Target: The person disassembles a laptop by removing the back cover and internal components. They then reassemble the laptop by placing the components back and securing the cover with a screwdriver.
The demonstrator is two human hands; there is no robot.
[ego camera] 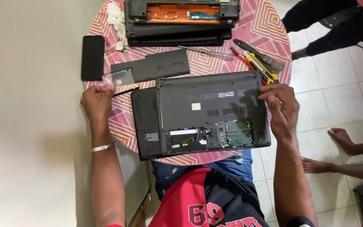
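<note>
A dark grey laptop (202, 105) lies upside down on the round table, its bottom hatch off so a green circuit board (236, 133) shows. My left hand (95, 103) is closed on the end of a thin black strip (127, 90) just left of the laptop. My right hand (280, 107) grips the laptop's right edge near the far corner, fingers curled over it. The removed grey hatch cover (152, 66) lies beyond the laptop.
A second opened laptop (181, 19) sits at the table's far side, on the red patterned cloth (261, 25). A black phone (93, 56), crumpled tissue (116, 17), a screwdriver (206, 52) and a yellow utility knife (261, 67) lie around. Other people's legs and bare feet (341, 138) stand at right.
</note>
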